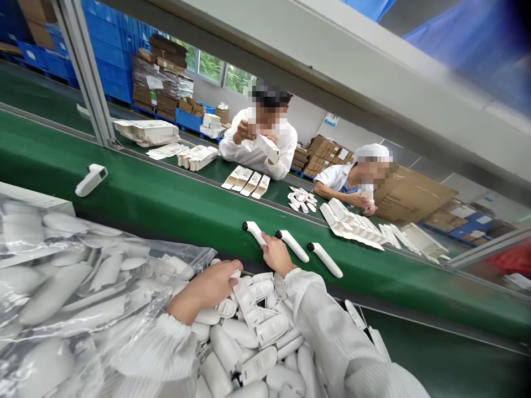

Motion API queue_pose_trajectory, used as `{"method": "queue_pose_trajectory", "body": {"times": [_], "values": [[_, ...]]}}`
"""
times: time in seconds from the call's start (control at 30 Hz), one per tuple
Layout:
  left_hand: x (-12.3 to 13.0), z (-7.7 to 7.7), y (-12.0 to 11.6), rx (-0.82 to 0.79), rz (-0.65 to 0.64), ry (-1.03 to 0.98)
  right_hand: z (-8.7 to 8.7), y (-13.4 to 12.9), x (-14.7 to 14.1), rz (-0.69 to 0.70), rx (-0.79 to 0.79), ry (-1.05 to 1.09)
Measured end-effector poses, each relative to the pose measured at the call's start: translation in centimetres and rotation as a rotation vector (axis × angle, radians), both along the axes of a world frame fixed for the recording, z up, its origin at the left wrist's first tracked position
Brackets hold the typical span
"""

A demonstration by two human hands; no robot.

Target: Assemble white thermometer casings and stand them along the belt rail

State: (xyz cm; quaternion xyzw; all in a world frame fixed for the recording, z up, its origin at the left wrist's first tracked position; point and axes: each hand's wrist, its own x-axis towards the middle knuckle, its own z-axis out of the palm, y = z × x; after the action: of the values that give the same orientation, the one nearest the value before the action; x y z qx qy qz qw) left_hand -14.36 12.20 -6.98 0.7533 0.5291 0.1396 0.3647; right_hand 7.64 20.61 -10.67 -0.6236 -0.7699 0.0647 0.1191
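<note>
Packing line, with places given relative to the green belt [166, 204]. No writing reads clearly: the print on the brown carton [415, 190] beyond the belt is blurred, the wall sign [331, 119] is too small, and the pale labels [154, 82] on the stacked cartons are illegible.

The right grip [279, 257], at the belt's near edge, is partly curled, its forefinger reaching the tail of a white, black-tipped device [253, 231] lying on the belt; whether thumb and finger pinch it cannot be told. Two like devices [295, 247] lie beside it on the belt, to the right; a fourth [91, 181] lies well apart on the belt's left stretch. The left grip [213, 284], on the near side of the belt, is loosely bent over a heap of white shells [240, 333]; its fingertips appear to touch one, though a firm hold cannot be confirmed.

Left along the belt's near side, a clear bag [83, 287] of white parts is cut off by the frame, its contents blurred by creased film. Across the belt, one worker [236, 146] holds a white box [269, 148]; what the second worker [338, 179] holds is unclear.
</note>
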Motion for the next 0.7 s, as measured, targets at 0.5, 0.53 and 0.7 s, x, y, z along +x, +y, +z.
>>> {"method": "queue_pose_trajectory", "body": {"times": [0.5,0.53,0.7], "values": [[0.8,2.8,-0.6,-0.213,0.209,-0.566,5.1,-8.3,-2.0,0.619,0.012,0.505],[0.8,2.8,-0.7,-0.219,0.22,-0.565,5.0,-8.6,-2.1,0.603,0.03,0.476],[0.5,2.6,-0.1,-0.264,0.236,-0.513,6.1,-9.5,0.6,0.542,-0.014,0.316]]}}
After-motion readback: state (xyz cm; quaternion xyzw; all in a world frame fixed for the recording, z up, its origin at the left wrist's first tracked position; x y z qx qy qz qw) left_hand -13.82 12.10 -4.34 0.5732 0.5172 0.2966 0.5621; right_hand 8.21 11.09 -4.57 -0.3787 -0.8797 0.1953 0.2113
